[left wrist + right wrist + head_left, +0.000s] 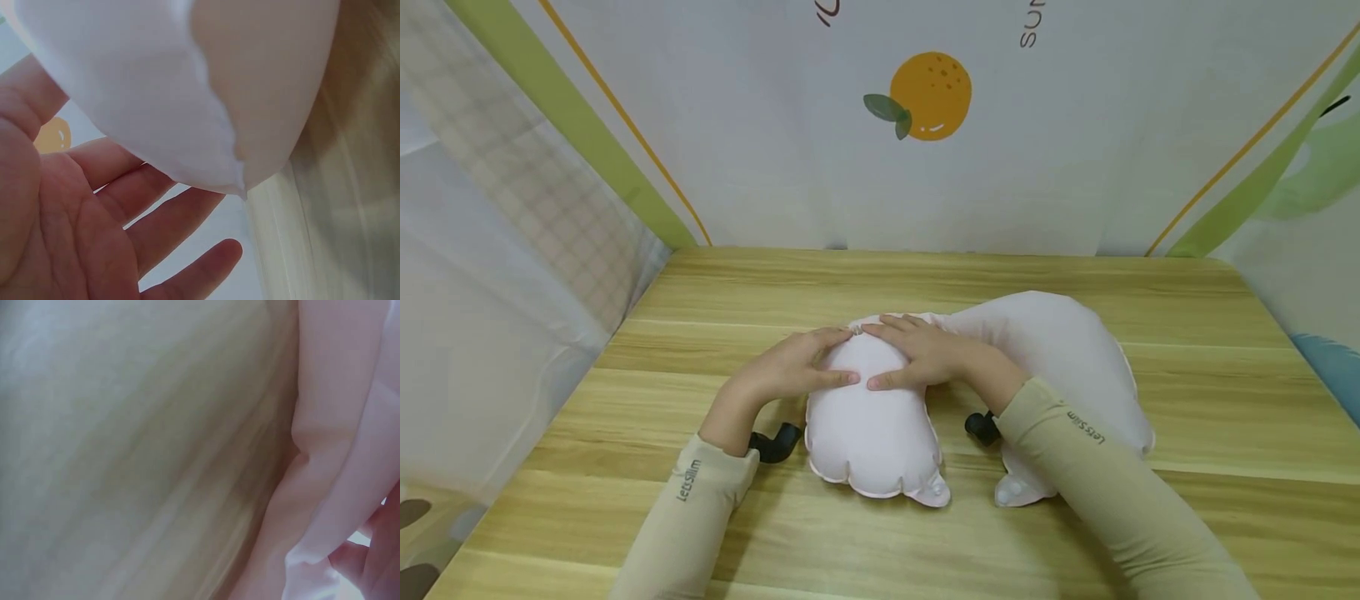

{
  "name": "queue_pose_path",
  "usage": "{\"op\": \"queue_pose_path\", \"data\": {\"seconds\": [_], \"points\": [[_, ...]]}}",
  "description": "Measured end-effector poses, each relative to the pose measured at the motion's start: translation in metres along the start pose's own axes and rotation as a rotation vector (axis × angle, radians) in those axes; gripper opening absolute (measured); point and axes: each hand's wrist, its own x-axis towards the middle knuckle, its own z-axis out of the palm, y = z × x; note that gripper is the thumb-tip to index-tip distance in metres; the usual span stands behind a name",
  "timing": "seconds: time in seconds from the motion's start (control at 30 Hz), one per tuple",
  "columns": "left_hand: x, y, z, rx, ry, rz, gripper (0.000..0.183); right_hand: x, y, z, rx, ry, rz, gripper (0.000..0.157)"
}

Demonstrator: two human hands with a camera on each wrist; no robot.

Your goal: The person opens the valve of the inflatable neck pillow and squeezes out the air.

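While two beige sleeves (677,517) reach across the near side of the table (857,550), we see the pale pink pillow (1060,358) lying curved in front of us, with a tab (936,492) at one end and a matching tab (1015,492) at the other, apart and unfastened. Beyond these, the left hand (793,362) lies along the outer side of the left lobe (872,433), its fingers fairly straight and spread; the right hand (928,354) rests over the inner side, its fingers extended and thumb apart. Neither looks clamped on anything. Fingertips of both come near a small clear fitting (856,330), perhaps a valve. We judge the filling well along, maybe finished, since both lobes look plump; closing the fitting may be left, but it is too small to tell. Farthest off, a printed orange (932,96) marks the white curtain (1037,175).
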Motion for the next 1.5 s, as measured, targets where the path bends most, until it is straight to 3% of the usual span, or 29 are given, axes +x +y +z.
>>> {"op": "queue_pose_path", "data": {"seconds": [0.77,1.07,1.27,1.5], "points": [[-0.004,-0.004,0.0,-0.01,0.002,0.013,0.072,0.0,-0.001,0.002,-0.005,-0.022,0.012,0.086],[-0.013,-0.004,-0.006,-0.006,0.026,0.023,0.07,-0.003,-0.004,-0.019,-0.028,0.033,-0.039,0.085],[-0.015,-0.003,-0.01,0.016,-0.024,0.045,0.074,-0.006,-0.001,-0.034,-0.041,0.039,-0.03,0.079],[-0.018,0.0,-0.009,0.039,-0.085,0.075,0.082,-0.006,0.003,-0.032,-0.057,0.011,-0.06,0.076]]}}
